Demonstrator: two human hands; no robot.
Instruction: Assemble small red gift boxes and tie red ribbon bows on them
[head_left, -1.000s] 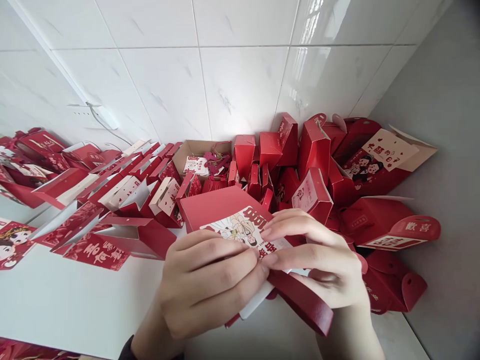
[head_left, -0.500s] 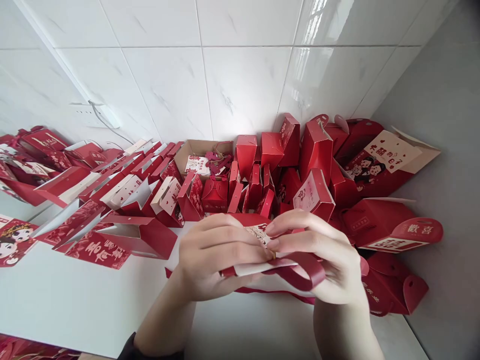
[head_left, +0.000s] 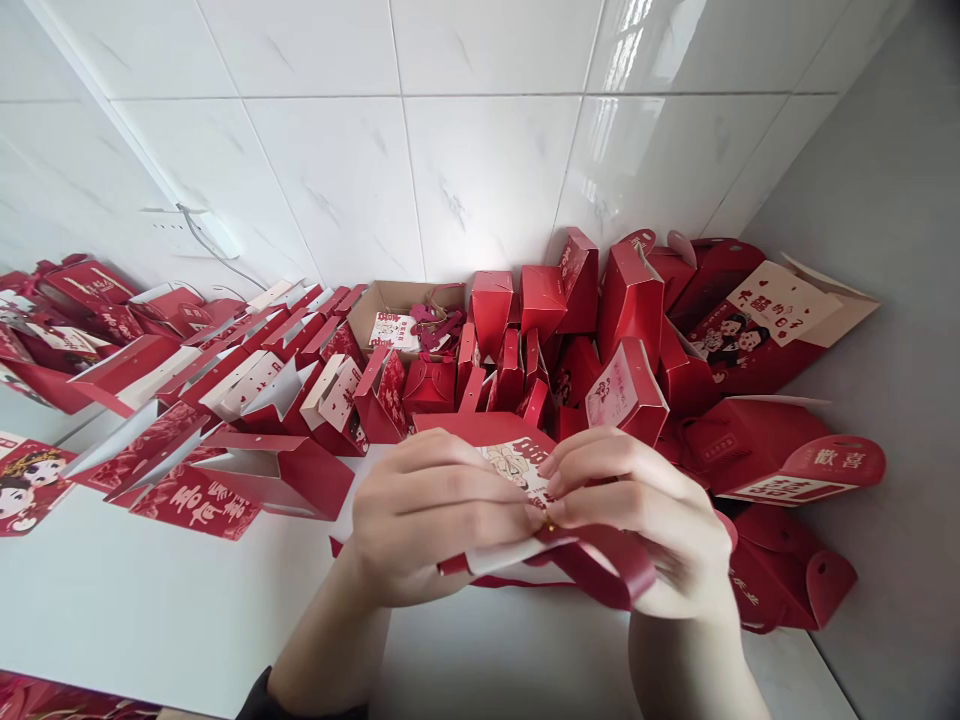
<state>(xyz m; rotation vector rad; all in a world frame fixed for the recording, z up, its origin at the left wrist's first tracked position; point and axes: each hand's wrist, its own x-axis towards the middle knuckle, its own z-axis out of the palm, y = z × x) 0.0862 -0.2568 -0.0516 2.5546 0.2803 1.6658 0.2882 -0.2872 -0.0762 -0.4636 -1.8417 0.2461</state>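
Close in front of me, a red paper gift box is held between both hands, its printed front facing upward. A cream tag or label with a line drawing and red lettering shows between my fingers. My left hand is closed on the box's near edge, thumb underneath. My right hand is closed, fingertips pinching beside a tiny gold-coloured piece at that edge. A dark red ribbon loops from there below the right fingers. Both thumb tips are mostly hidden.
Rows of open red gift boxes stand at the left. A cardboard box behind holds ribbons and printed cards. More red boxes crowd the right, along the grey wall. A white table lies beneath, with tiled wall behind.
The box's front has tipped up, so more of its red top and the label shows. The ribbon loop has shifted slightly lower. Both hands stay close together at the edge.
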